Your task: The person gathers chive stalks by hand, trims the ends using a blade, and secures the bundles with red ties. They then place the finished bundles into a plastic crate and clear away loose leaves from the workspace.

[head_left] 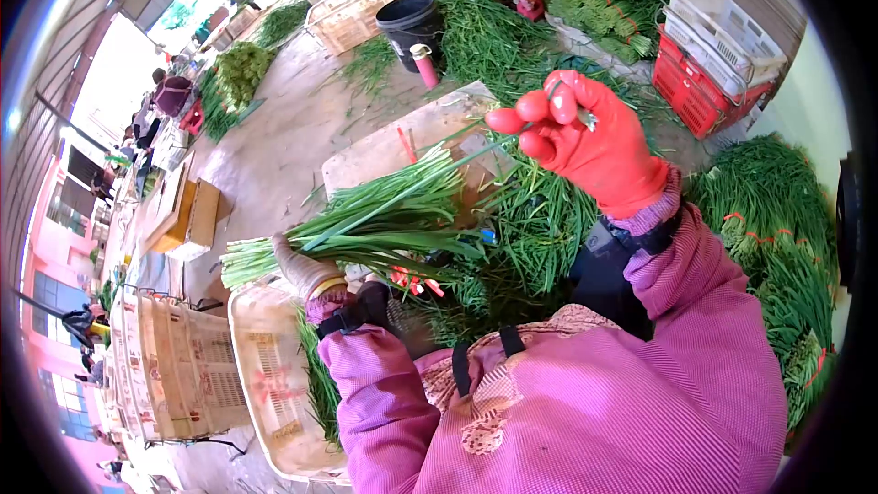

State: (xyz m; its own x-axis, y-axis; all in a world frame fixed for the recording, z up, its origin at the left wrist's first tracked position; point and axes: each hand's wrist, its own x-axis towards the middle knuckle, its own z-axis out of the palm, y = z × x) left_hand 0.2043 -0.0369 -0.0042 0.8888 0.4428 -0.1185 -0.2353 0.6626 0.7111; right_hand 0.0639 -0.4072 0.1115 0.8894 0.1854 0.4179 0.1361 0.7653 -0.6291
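My left hand point(306, 273), in a pale glove, is wrapped round a bunch of garlic chives point(393, 206). The pale cut ends point left and the green leaves spread right over a board point(366, 148). Higher up on the right, my right hand point(594, 133) wears a red rubber glove with its fingers curled. A long green chive stalk point(457, 160) runs from the bunch up to its fingertips. Something small and pale shows between the curled fingers, too small to name. More loose chives point(540, 220) lie below my right hand.
A plastic crate point(274, 384) stands by my left arm, beside stacked crates point(174, 361). Tied chive bundles point(777, 247) are heaped at the right. A black bucket point(409, 23), a pink bottle point(424, 66) and red and white crates point(709, 73) stand farther off. People sit at far left.
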